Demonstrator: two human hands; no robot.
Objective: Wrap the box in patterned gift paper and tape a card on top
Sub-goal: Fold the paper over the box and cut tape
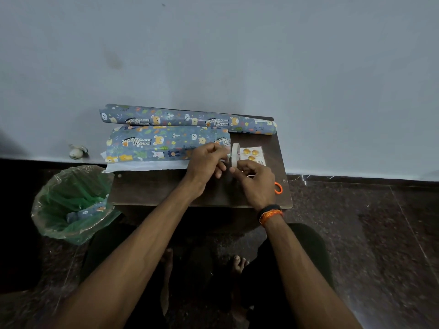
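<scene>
A tape roll (235, 155) is gripped on edge by the right hand (255, 180), while its free end is pinched by the left hand (206, 160), both over the desk (152, 188). Beyond, the box (166, 144) lies covered in paper, long axis left to right, seams apparently untaped. The card (251, 154) is not yet attached.

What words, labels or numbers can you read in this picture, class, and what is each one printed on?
No text can be read.
Tape roll: faint reddish marks on its side, too blurred to read.
Card: yellow shapes only; any lettering is too small to read.
Gift paper: animal pictures only.
</scene>
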